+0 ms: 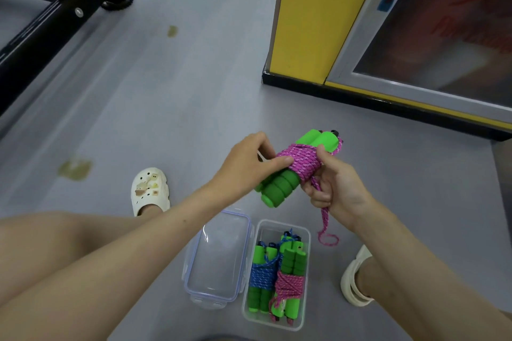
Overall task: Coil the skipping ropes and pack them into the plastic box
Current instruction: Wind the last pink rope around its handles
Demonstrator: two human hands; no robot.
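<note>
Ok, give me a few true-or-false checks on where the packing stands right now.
1. The plastic box holds two coiled ropes, a blue rope and a pink rope. True.
2. The lid is snapped onto the box. False: it lies on the floor beside the box.
3. The rope in hand is blue. False: it is pink, wound round green handles.
4. A loose tail hangs below the right hand. True.
5. The left hand rests on the floor. False: it grips the bundle.

Held wound rope (300, 163) between left hand (249, 158) and right hand (335, 185), beyond box (282, 223). Inside, side by side: left bundle (261, 277), right bundle (289, 282); lid (219, 255) just left of box.
</note>
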